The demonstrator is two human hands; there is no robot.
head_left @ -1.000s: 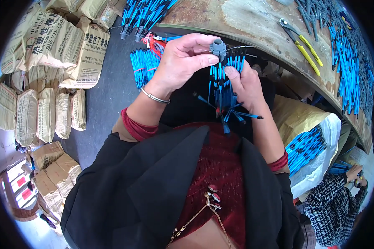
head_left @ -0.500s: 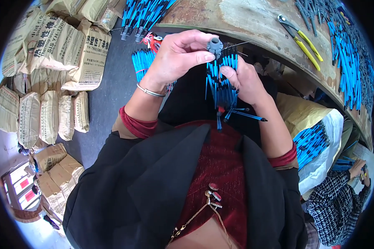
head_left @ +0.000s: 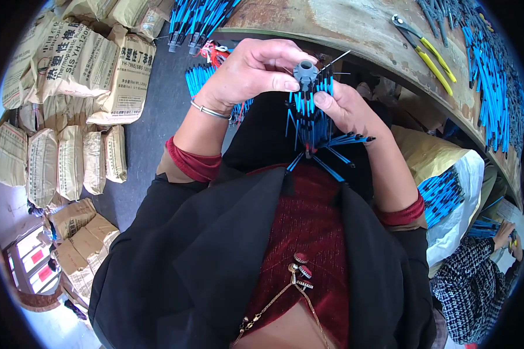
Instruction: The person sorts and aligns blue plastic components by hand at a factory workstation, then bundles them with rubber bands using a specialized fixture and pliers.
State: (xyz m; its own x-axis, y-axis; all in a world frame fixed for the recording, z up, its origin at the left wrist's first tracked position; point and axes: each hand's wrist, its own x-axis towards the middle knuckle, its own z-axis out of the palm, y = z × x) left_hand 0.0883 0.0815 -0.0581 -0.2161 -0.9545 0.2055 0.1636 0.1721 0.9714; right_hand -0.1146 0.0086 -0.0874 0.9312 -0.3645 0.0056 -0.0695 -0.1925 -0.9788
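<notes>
My left hand [head_left: 247, 72] pinches a small grey round hub [head_left: 305, 71] between thumb and fingertips. My right hand [head_left: 346, 107] grips a bundle of blue and black rods [head_left: 310, 119] that hang down from the hub. A few rods [head_left: 346, 141] splay out sideways below my right palm. Both hands are raised in front of my chest, just short of the curved wooden workbench [head_left: 355, 29].
Yellow-handled pliers [head_left: 425, 49] and a heap of blue rods [head_left: 495, 87] lie on the bench. More blue rods [head_left: 201, 17] lie on the floor ahead. Stacked paper sacks [head_left: 75, 75] fill the left. A sack of rods [head_left: 445, 195] stands at my right; another person [head_left: 483, 273] works beyond it.
Both hands with the hub and rod bundle have stayed in the same place. My right hand has closed tighter round the rods, which now hang more gathered.
</notes>
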